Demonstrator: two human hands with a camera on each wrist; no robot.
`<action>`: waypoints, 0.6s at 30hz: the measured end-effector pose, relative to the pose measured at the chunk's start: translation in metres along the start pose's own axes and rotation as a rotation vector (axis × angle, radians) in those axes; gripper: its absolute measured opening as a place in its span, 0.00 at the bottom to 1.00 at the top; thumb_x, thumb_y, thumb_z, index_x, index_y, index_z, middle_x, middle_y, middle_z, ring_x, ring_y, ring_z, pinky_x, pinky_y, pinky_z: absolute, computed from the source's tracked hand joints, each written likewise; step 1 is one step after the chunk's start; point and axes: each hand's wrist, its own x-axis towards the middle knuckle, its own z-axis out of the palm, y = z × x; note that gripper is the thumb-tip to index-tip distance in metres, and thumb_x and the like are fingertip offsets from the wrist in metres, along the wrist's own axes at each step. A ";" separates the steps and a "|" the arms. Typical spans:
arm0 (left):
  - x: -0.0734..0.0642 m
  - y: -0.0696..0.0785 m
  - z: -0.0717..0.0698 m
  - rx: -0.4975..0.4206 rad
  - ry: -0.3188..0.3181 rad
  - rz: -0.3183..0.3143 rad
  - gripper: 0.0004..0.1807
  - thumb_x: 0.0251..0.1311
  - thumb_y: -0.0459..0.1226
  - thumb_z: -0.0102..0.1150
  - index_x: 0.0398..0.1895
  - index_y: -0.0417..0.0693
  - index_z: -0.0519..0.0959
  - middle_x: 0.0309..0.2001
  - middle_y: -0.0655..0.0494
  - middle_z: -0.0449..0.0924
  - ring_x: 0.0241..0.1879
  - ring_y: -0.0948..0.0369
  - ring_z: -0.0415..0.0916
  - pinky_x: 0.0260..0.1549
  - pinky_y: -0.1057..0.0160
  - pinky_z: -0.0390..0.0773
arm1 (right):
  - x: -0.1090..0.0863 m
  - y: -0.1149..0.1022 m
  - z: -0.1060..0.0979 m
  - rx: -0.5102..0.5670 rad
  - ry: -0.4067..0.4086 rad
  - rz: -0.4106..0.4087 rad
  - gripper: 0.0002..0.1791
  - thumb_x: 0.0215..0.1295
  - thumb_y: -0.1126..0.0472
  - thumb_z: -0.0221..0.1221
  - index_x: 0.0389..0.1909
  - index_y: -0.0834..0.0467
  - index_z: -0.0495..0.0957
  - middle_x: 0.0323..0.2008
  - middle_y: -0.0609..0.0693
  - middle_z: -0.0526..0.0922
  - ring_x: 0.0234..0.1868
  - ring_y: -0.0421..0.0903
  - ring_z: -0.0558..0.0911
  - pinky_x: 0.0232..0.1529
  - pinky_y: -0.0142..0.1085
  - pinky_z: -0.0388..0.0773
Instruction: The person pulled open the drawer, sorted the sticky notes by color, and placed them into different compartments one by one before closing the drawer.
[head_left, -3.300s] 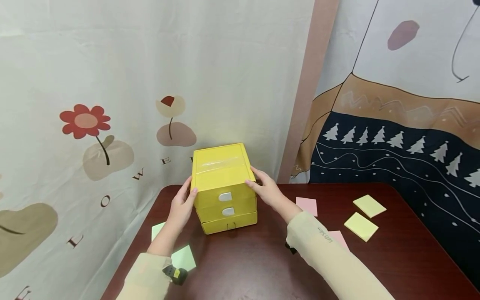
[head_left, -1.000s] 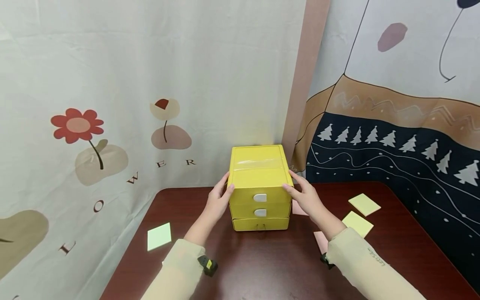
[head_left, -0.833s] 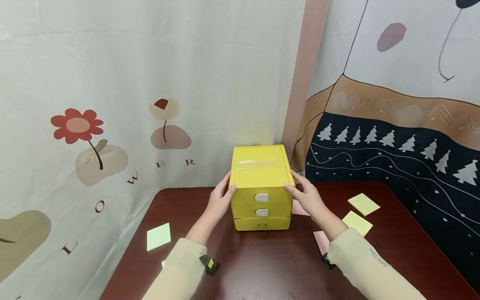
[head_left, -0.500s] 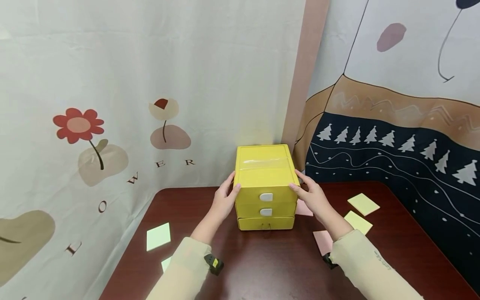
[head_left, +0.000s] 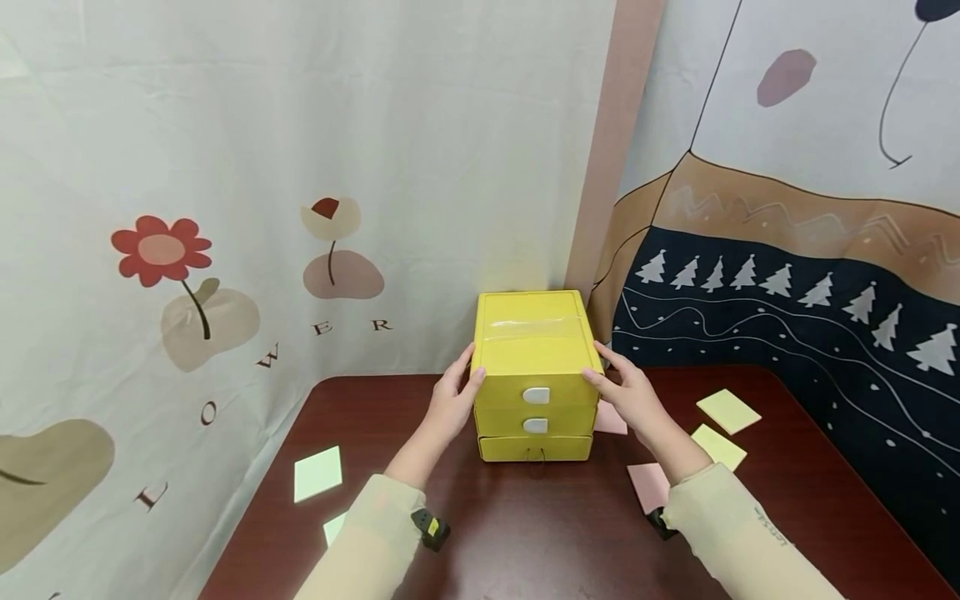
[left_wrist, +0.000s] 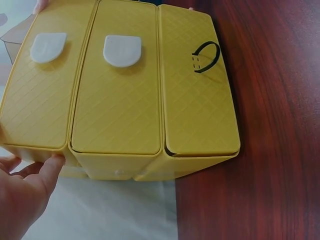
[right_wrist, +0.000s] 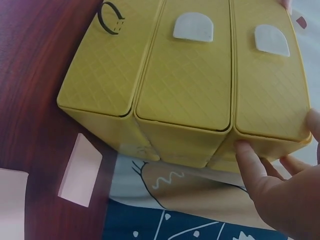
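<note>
Both sides gripped — left hand [head_left: 449, 406], right hand [head_left: 630, 400], fingers half-bent round the yellow drawer box [head_left: 506, 392]; shoving right too hard could bump the pink pad [head_left: 611, 420].

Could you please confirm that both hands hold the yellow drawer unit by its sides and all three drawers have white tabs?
Not quite: the bottom drawer has a dark loop, as the left wrist view shows. The left hand and right hand do hold the drawer unit by its sides.
</note>
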 end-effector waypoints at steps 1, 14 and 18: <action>0.000 0.000 0.000 0.010 0.002 0.001 0.31 0.69 0.47 0.48 0.73 0.53 0.56 0.70 0.47 0.59 0.71 0.51 0.54 0.68 0.46 0.55 | 0.001 -0.001 0.000 0.000 -0.003 0.007 0.40 0.64 0.44 0.57 0.74 0.49 0.53 0.69 0.59 0.60 0.62 0.58 0.71 0.58 0.50 0.73; 0.002 -0.004 0.002 0.044 -0.018 0.025 0.32 0.71 0.48 0.44 0.74 0.51 0.53 0.72 0.46 0.54 0.72 0.50 0.51 0.68 0.47 0.54 | 0.028 -0.024 -0.014 -0.179 -0.127 0.088 0.46 0.65 0.39 0.54 0.75 0.51 0.44 0.73 0.61 0.51 0.69 0.61 0.59 0.64 0.57 0.62; 0.002 -0.003 0.002 0.053 -0.024 0.027 0.32 0.71 0.48 0.43 0.74 0.52 0.52 0.72 0.46 0.54 0.72 0.50 0.51 0.68 0.47 0.54 | 0.035 -0.024 -0.016 -0.219 -0.179 0.071 0.47 0.65 0.41 0.55 0.76 0.54 0.41 0.71 0.64 0.53 0.69 0.62 0.59 0.64 0.58 0.62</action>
